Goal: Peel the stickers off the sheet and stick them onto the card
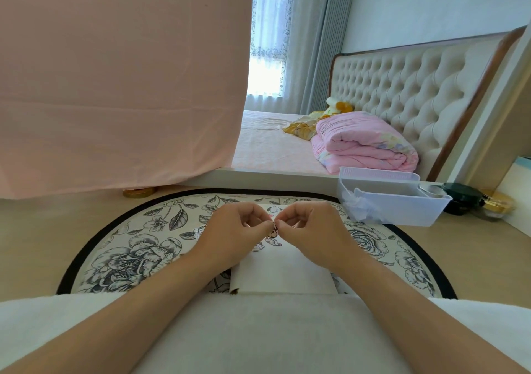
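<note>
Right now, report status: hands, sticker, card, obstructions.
Both left hand and right hand pinching small sticker at fingertips, above white card. Card flat on floral mat. Off right, plastic bin, clear of hands.

One wide-angle view looks from the person's head, forward and down along both forearms. The left hand (235,231) and right hand (313,230) are close below, over a round mat (138,247); a bed (270,140) lies beyond.

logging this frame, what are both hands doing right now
Left hand: fingertips pinching a small sticker.
Right hand: fingertips pinching the same sticker from the other side.
</note>
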Tool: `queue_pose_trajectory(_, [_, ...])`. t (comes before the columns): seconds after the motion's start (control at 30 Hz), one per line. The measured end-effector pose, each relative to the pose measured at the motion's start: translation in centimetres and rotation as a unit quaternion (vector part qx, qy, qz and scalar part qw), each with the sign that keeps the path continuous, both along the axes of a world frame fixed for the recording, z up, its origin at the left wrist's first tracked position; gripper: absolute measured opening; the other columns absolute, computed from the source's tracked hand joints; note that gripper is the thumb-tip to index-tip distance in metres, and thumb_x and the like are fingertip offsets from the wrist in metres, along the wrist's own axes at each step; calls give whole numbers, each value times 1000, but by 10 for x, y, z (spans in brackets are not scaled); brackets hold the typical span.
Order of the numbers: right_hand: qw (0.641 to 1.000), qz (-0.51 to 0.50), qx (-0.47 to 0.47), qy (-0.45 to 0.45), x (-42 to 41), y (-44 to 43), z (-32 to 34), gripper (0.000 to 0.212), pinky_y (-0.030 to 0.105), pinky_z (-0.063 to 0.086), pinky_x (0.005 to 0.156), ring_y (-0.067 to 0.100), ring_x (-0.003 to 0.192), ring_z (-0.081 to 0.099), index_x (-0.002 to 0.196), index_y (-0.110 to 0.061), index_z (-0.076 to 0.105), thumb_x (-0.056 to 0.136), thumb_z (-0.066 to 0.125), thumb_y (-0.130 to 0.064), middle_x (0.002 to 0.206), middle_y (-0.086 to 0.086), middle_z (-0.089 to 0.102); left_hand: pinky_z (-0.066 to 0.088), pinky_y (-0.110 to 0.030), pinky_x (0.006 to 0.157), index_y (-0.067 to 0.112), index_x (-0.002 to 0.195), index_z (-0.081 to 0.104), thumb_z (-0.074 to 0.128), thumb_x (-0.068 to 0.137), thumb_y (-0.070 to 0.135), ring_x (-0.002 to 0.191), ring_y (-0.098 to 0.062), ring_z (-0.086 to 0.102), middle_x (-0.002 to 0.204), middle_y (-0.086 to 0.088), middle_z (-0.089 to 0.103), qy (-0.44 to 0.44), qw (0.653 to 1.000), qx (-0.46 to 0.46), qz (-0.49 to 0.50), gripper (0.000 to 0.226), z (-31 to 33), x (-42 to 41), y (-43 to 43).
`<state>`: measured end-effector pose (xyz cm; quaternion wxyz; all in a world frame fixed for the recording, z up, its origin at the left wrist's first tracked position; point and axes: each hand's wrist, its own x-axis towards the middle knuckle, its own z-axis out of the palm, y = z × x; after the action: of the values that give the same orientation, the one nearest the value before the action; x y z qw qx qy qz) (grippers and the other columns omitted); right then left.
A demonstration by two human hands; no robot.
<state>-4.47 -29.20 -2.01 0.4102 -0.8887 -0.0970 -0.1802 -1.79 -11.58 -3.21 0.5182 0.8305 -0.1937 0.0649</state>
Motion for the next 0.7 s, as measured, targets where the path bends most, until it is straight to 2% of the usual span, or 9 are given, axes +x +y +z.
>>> queue_pose_trajectory(0.07, [998, -26, -47, -34, -1, 3, -1, 5, 21, 48, 61, -2, 60, 58, 76, -30, 75, 79, 73, -27, 70, -21, 70, 49, -18, 61, 25, 78, 74, 73, 85, 23, 62, -7, 64, 74, 8, 75, 6, 1000, -5, 2, 8, -1, -2, -1])
queue_pose_trajectory(0.17, [987, -65, -113, -89, -5, 7, -2, 3, 15, 41, 60, -7, 62, 57, 76, -33, 74, 78, 71, -33, 68, -24, 68, 50, -20, 64, 25, 80, 74, 73, 86, 24, 71, -10, 71, 72, 11, 76, 17, 1000, -10, 4, 7, -1, -4, -3])
queue_pose_trajectory(0.3, [953, -106, -197, -203, -6, 8, -3, 9, 14, 39, 55, -2, 50, 53, 71, -30, 73, 77, 73, -36, 63, -21, 68, 43, -14, 55, 27, 79, 73, 73, 87, 24, 56, -3, 63, 71, 9, 75, 20, 999, -39, 11, 8, -2, -6, -5])
queue_pose_trajectory(0.37, [952, -99, -195, -215, -7, 7, -4, 10, 12, 36, 55, -3, 47, 50, 69, -29, 72, 76, 76, -34, 57, -25, 62, 42, -15, 56, 27, 78, 74, 73, 85, 23, 55, -2, 56, 72, 5, 74, 14, 999, -50, 16, 9, -4, -5, -5])
queue_pose_trajectory(0.4, [963, -85, -173, -187, -7, 7, -3, 10, 11, 35, 56, -4, 49, 51, 70, -30, 72, 78, 76, -34, 57, -27, 60, 43, -19, 59, 27, 78, 74, 74, 85, 22, 57, -4, 55, 72, 4, 73, 14, 998, -57, 17, 9, -4, -3, -4])
queue_pose_trajectory(0.47, [994, -28, -67, -85, -7, 7, 0, 7, 12, 38, 57, -2, 52, 54, 74, -30, 74, 81, 75, -30, 66, -24, 67, 47, -28, 63, 27, 77, 74, 74, 85, 22, 61, -10, 57, 71, 4, 73, 23, 997, -69, 12, 10, -3, -2, -1])
queue_pose_trajectory(0.57, [992, 27, 118, 46, -4, 5, 8, 10, 22, 45, 54, 7, 49, 53, 76, -19, 77, 86, 75, -19, 65, -7, 70, 52, -41, 68, 23, 80, 75, 75, 87, 20, 67, -24, 63, 73, 5, 75, 37, 995, -88, -14, 8, 0, -3, 1])
queue_pose_trajectory(0.6, [985, 31, 152, 79, -4, 3, 9, 11, 22, 44, 52, 10, 49, 53, 77, -15, 77, 87, 74, -18, 63, -2, 69, 54, -41, 69, 22, 81, 76, 76, 87, 20, 69, -25, 66, 74, 4, 76, 38, 995, -91, -19, 6, 1, -3, 2])
queue_pose_trajectory(0.7, [963, 48, 209, 165, -5, -1, 11, 10, 21, 36, 46, 12, 51, 52, 85, -11, 78, 88, 75, -20, 74, 7, 73, 53, -29, 67, 21, 81, 75, 77, 86, 18, 69, -12, 67, 73, 4, 76, 30, 995, -94, -29, 6, 2, -4, 2])
